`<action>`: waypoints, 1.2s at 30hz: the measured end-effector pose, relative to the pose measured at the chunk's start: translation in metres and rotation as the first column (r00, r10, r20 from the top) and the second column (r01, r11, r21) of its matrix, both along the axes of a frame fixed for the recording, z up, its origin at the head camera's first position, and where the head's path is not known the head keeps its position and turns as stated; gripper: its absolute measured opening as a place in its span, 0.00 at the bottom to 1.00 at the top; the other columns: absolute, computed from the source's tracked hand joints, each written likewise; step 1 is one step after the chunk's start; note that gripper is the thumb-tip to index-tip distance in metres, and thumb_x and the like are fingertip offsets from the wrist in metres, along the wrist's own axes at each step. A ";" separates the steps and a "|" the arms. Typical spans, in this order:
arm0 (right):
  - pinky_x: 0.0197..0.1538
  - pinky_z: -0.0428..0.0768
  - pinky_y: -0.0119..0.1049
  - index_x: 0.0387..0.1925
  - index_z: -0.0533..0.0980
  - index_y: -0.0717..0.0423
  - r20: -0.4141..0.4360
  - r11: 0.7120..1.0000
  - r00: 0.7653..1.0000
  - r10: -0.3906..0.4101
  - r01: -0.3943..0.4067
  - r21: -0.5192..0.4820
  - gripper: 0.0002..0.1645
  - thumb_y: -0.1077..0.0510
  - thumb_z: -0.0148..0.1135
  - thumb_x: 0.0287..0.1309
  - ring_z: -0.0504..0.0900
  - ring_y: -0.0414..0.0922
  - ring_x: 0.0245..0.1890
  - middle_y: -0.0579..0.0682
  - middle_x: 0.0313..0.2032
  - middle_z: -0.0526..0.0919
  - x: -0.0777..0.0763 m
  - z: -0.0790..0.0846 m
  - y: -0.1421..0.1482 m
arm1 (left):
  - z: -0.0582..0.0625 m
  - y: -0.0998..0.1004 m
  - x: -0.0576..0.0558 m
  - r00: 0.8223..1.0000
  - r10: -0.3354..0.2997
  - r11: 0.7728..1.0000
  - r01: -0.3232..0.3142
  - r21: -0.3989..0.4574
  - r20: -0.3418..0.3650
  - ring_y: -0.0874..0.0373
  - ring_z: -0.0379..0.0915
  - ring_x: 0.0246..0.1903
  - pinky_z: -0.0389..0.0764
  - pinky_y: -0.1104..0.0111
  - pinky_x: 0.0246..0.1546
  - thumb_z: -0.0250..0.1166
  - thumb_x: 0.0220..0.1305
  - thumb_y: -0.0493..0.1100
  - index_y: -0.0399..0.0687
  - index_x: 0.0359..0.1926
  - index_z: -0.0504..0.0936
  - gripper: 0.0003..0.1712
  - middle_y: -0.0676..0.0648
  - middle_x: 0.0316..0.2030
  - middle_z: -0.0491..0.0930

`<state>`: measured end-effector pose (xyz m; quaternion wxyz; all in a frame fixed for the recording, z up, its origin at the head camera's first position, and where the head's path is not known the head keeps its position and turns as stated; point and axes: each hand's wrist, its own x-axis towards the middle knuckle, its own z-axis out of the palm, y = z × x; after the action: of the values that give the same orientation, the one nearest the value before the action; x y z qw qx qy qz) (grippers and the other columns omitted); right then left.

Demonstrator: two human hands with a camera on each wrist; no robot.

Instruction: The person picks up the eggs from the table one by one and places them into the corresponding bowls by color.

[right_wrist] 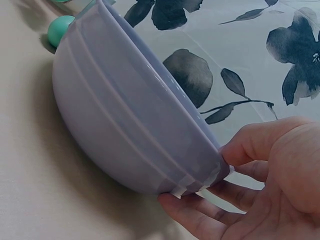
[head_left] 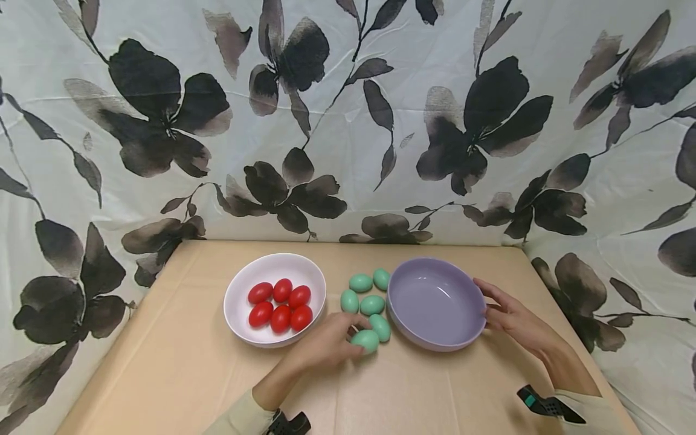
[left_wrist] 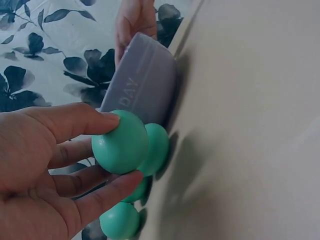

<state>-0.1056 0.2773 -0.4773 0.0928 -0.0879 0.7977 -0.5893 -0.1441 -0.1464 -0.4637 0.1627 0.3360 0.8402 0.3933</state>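
Observation:
My left hand (head_left: 330, 339) pinches a green egg (head_left: 365, 342) between thumb and fingers, at the near end of a group of green eggs. In the left wrist view, the thumb of that hand (left_wrist: 50, 165) lies on top of the held egg (left_wrist: 120, 142), with a fingertip below it. At the right, my right hand (head_left: 513, 317) holds the side of a purple bowl (head_left: 435, 305), which has nothing in it. The right wrist view has the thumb of this hand (right_wrist: 260, 185) at the rim and the other fingers against the outer wall of the bowl (right_wrist: 125, 115).
A white bowl (head_left: 234, 314) on the left holds several red eggs (head_left: 281, 318). Several more green eggs (head_left: 372, 304) lie on the tan table (head_left: 413, 386) between the bowls. Floral cloth (head_left: 380, 151) hangs behind and beside the table.

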 end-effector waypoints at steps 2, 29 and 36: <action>0.56 0.82 0.38 0.81 0.44 0.55 0.009 1.000 1.000 -0.008 0.008 0.007 0.42 0.61 0.51 0.75 0.69 0.52 0.69 0.61 0.79 0.43 0.000 0.000 0.001 | 0.002 0.001 -0.001 1.000 0.002 1.000 -0.002 0.009 0.000 0.60 0.79 0.42 0.81 0.72 0.40 0.73 0.60 0.42 0.49 0.54 0.85 0.20 0.58 0.43 0.83; 0.55 0.82 0.38 0.81 0.43 0.58 0.003 1.000 1.000 0.007 -0.007 -0.022 0.42 0.61 0.52 0.75 0.75 0.38 0.64 0.64 0.79 0.42 0.000 0.001 -0.001 | 0.028 0.046 -0.020 0.998 -0.059 0.953 0.051 0.300 0.019 0.56 0.79 0.53 0.82 0.70 0.51 0.71 0.63 0.38 0.48 0.60 0.81 0.24 0.53 0.55 0.79; 0.56 0.82 0.37 0.80 0.43 0.59 0.007 0.999 1.000 0.019 -0.019 -0.029 0.43 0.60 0.52 0.75 0.75 0.35 0.63 0.65 0.79 0.41 0.001 0.001 0.001 | 0.030 0.061 -0.025 0.996 -0.084 0.949 0.081 0.304 -0.006 0.60 0.78 0.52 0.81 0.74 0.50 0.71 0.61 0.35 0.48 0.60 0.81 0.25 0.53 0.53 0.80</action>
<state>-0.1048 0.2778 -0.4762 0.1002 -0.0945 0.7880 -0.6000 -0.1694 -0.0855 -0.4335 0.1283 0.3904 0.7543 0.5120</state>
